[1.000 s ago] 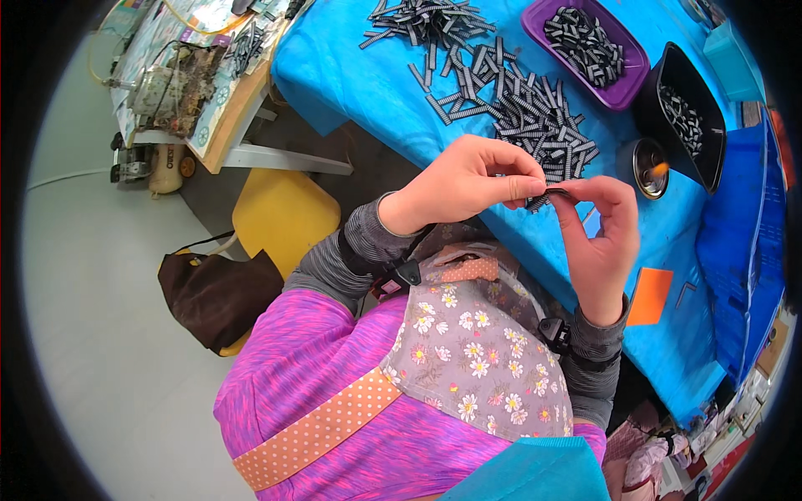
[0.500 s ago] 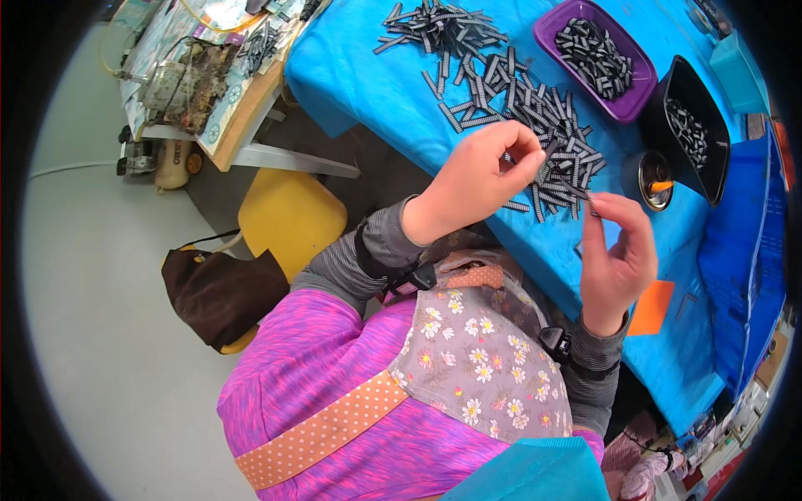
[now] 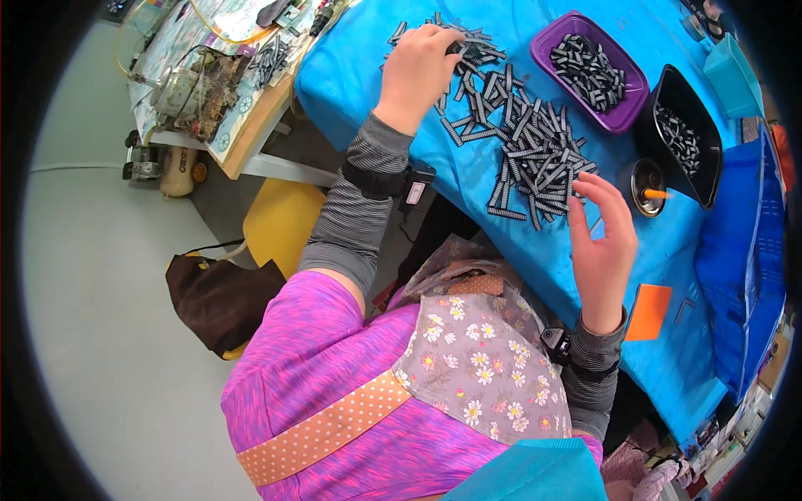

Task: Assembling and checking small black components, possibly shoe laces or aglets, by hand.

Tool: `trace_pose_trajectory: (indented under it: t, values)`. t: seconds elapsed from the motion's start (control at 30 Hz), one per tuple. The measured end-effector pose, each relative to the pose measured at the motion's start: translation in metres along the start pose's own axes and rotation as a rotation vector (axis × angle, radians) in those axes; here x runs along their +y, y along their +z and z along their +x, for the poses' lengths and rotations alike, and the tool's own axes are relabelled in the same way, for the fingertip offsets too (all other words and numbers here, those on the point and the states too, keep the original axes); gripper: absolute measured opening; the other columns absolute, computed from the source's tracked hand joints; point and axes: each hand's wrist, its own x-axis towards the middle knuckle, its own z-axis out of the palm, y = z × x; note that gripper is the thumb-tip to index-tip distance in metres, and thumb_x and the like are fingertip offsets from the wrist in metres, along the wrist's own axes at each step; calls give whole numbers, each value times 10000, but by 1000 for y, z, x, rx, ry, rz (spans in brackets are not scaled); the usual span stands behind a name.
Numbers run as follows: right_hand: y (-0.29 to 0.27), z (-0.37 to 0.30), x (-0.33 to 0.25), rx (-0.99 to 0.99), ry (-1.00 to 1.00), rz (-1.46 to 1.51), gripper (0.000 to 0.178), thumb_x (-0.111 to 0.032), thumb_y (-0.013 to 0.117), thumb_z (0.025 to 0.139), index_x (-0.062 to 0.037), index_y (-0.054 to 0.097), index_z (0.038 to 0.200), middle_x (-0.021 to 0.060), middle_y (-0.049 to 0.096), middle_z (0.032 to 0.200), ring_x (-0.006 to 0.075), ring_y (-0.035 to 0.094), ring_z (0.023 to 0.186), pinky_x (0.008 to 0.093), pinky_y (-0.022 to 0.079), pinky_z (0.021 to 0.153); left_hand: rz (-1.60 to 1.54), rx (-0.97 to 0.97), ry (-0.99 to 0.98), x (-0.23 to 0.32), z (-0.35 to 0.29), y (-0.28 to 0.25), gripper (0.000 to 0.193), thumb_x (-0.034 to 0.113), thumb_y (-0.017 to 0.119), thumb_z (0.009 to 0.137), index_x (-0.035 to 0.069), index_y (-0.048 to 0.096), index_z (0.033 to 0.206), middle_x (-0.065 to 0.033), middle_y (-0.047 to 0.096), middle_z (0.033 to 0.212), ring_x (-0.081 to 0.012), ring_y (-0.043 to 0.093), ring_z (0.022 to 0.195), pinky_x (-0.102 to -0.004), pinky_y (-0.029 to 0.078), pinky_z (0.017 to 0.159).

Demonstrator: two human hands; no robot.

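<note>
My left hand (image 3: 418, 73) is over the far pile of short black ribbon strips with pale stripes (image 3: 480, 52). Its thumb and fingers are curled in, with dark strips showing at their tips; what they pinch is hidden. My right hand (image 3: 607, 246) is beside the right edge of the nearer, larger strip pile (image 3: 543, 159). Its thumb and forefinger stand apart, with nothing visible between them.
Similar small pieces fill a purple tray (image 3: 543, 54) and a black tray (image 3: 714, 159). A round tin (image 3: 635, 179) with an orange-tipped item stands nearby. An orange card (image 3: 649, 311) lies on the blue cloth (image 3: 535, 250). At left are a cluttered side table (image 3: 251, 129) and yellow stool (image 3: 280, 221).
My left hand has moved away from the right one, up and left to the far pile. My right hand has shifted slightly left, and the strip between its fingertips no longer shows.
</note>
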Motion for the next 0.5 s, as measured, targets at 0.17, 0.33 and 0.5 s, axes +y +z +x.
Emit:
trace_pose_trajectory:
  t: [0.17,0.33,0.5]
  values:
    - [2,-1,0,-35,0,38,159,12,676,819,-10,655,976,126,678,1054,297,634,994,366,503,858,-44,-195,-132,-22,6,8,192,171,660,858,97,709,1029,-109,676,976,-275,642,863,-377,519,766]
    - [1,1,2,-47,4,54,151,20,680,807,-5,654,954,125,684,1019,298,640,971,371,506,845,-136,-127,-233,-26,7,-1,201,201,654,870,71,704,1015,-110,677,978,-265,660,811,-346,530,693]
    - [4,3,-2,-85,-47,71,140,16,681,803,-2,651,939,130,686,992,310,641,945,374,506,822,-42,-73,35,-16,13,4,238,194,673,845,68,708,1044,-126,686,1018,-328,654,910,-412,517,829]
